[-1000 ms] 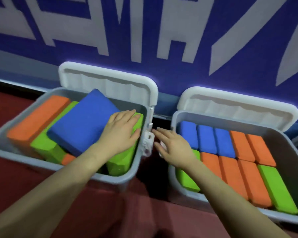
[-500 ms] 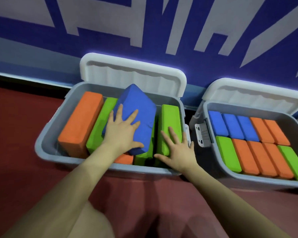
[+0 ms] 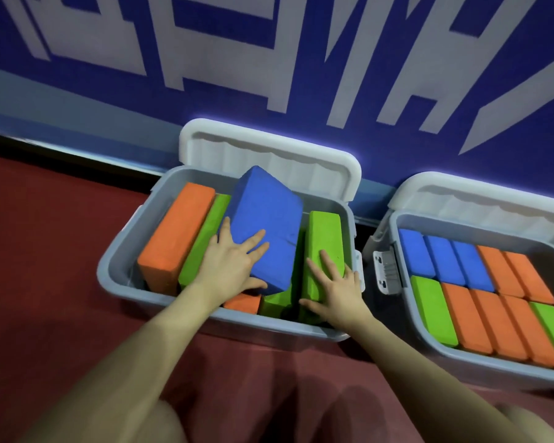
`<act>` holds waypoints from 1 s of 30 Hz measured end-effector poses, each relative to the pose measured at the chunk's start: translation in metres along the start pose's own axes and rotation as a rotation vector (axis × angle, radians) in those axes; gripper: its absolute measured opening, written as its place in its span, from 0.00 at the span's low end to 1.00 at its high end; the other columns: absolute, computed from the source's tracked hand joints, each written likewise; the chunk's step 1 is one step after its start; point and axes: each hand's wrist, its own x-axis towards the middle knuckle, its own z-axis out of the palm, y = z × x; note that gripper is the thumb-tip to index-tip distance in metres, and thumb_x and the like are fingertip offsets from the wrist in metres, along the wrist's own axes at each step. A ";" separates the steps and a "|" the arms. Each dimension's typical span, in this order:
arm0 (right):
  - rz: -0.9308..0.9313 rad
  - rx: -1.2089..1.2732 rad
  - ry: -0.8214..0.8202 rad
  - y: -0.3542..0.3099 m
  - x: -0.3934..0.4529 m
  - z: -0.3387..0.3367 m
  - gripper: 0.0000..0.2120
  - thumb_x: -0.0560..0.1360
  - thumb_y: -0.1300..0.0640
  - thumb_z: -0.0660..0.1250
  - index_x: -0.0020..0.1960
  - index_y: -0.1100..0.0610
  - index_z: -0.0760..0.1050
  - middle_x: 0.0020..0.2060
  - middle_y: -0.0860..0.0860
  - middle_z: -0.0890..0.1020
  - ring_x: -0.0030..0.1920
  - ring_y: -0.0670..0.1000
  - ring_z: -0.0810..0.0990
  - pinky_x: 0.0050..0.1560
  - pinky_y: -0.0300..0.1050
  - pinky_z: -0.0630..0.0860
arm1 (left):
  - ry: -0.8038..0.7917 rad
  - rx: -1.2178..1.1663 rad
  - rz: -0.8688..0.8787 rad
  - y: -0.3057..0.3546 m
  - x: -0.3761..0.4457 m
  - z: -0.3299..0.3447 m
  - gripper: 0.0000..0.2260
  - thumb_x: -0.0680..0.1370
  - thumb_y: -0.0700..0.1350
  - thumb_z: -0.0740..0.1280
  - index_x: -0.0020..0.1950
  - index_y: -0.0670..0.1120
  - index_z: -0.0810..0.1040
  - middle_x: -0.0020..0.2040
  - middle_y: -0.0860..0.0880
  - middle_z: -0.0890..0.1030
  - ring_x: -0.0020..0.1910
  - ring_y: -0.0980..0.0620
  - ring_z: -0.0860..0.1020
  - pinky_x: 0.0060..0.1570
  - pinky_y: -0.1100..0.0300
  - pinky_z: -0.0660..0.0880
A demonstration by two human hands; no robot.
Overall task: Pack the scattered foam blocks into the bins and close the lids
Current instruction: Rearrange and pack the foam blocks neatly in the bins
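Observation:
Two grey bins stand on the red floor with white lids up. In the left bin point(image 3: 115, 276) a big blue foam block point(image 3: 266, 225) lies tilted on top of an orange block point(image 3: 176, 231) and green blocks. My left hand point(image 3: 234, 263) presses flat on the blue block's near end, fingers spread. My right hand point(image 3: 336, 286) rests flat on the upright green block point(image 3: 325, 238) at the bin's right side. The right bin point(image 3: 397, 314) holds several blue, orange and green blocks laid in neat rows.
Both lids point(image 3: 269, 155) lean back against the blue and white wall point(image 3: 269, 59). A white latch point(image 3: 386, 270) hangs on the right bin's left end. Red floor point(image 3: 45, 251) lies open to the left and in front of the bins.
The view has shifted left toward the left bin. My right hand moved from the gap between the bins onto the green block. The blue block has turned more upright under my left hand.

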 end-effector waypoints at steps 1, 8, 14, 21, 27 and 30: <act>-0.022 0.057 0.029 0.000 -0.001 -0.004 0.41 0.70 0.30 0.60 0.77 0.47 0.56 0.78 0.56 0.52 0.70 0.72 0.61 0.70 0.64 0.57 | 0.097 -0.007 -0.011 -0.001 0.000 0.003 0.37 0.56 0.71 0.74 0.61 0.55 0.81 0.64 0.56 0.78 0.60 0.26 0.72 0.44 0.48 0.77; -0.068 0.422 0.256 0.048 -0.019 -0.066 0.32 0.70 0.37 0.66 0.72 0.42 0.66 0.74 0.48 0.64 0.71 0.55 0.67 0.69 0.54 0.66 | 0.495 -0.258 -0.134 0.021 0.010 0.005 0.30 0.66 0.69 0.61 0.54 0.49 0.85 0.57 0.52 0.82 0.56 0.29 0.76 0.40 0.46 0.79; -0.209 0.456 0.291 0.100 -0.028 -0.112 0.27 0.70 0.35 0.62 0.68 0.34 0.64 0.70 0.44 0.69 0.68 0.46 0.69 0.69 0.57 0.65 | 0.670 -0.428 -0.213 0.069 0.042 -0.013 0.26 0.67 0.67 0.64 0.50 0.48 0.86 0.53 0.51 0.84 0.52 0.32 0.79 0.41 0.47 0.78; -0.111 0.171 0.306 0.158 -0.032 -0.106 0.33 0.77 0.32 0.42 0.76 0.46 0.57 0.72 0.48 0.67 0.70 0.54 0.68 0.72 0.64 0.56 | 0.777 -0.473 -0.253 0.107 0.063 -0.018 0.25 0.68 0.65 0.65 0.51 0.48 0.85 0.55 0.52 0.83 0.54 0.35 0.78 0.44 0.48 0.78; -0.020 -0.155 0.130 0.143 -0.043 -0.072 0.48 0.67 0.21 0.35 0.66 0.48 0.75 0.70 0.53 0.71 0.70 0.61 0.68 0.69 0.72 0.48 | 0.759 -0.493 -0.206 0.136 0.081 -0.024 0.25 0.68 0.65 0.64 0.51 0.49 0.85 0.55 0.51 0.83 0.54 0.33 0.78 0.44 0.47 0.78; 0.067 -0.133 0.099 0.134 -0.048 -0.059 0.49 0.65 0.19 0.39 0.68 0.48 0.74 0.67 0.54 0.75 0.65 0.64 0.73 0.63 0.76 0.58 | 0.745 -0.504 -0.220 0.135 0.085 -0.024 0.26 0.68 0.66 0.63 0.52 0.48 0.85 0.55 0.51 0.83 0.55 0.32 0.77 0.45 0.45 0.78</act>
